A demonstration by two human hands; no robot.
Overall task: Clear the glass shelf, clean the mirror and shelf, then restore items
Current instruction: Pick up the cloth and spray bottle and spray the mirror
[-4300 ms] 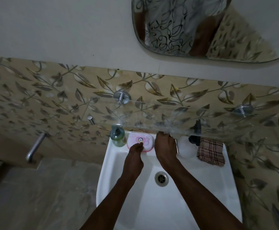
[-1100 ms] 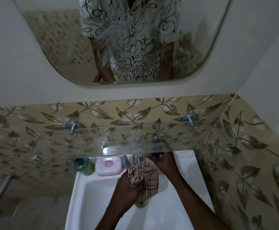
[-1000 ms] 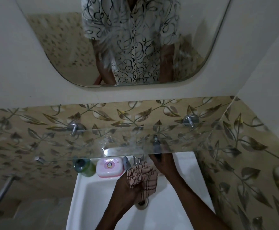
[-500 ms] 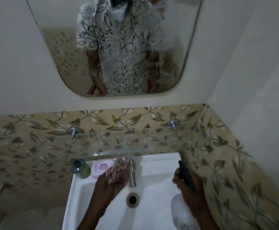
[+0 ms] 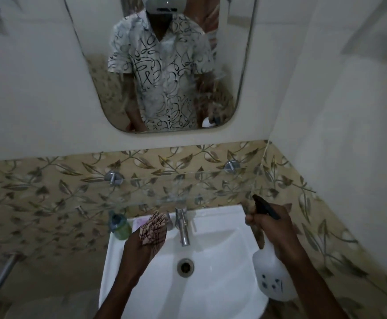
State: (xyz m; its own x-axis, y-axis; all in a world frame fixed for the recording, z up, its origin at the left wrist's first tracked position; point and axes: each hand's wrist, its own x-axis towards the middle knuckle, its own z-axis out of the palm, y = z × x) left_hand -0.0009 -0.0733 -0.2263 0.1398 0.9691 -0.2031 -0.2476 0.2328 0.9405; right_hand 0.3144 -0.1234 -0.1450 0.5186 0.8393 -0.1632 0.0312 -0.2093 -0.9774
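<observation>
A rounded wall mirror (image 5: 164, 65) hangs above a bare glass shelf (image 5: 176, 187) held by two chrome pegs. Streaks and droplets mark both. My left hand (image 5: 142, 245) is shut on a bunched checked cloth (image 5: 153, 229) over the left of the white sink (image 5: 210, 295). My right hand (image 5: 273, 226) grips the black trigger of a white spray bottle (image 5: 270, 275), raised at the sink's right edge with the nozzle pointing up and left toward the shelf. A green bottle (image 5: 120, 226) and a pink soap box (image 5: 139, 223), partly hidden by the cloth, stand on the sink's back rim.
A chrome tap (image 5: 183, 226) rises at the sink's back middle, above the drain (image 5: 185, 267). The leaf-patterned tiled side wall (image 5: 325, 226) closes in tightly on the right. A chrome pipe (image 5: 1, 277) sticks out low at the left.
My right hand picked the spray bottle off the sink's rim and lifted it to the right. My left hand took up the cloth. My view tilted up to the mirror.
</observation>
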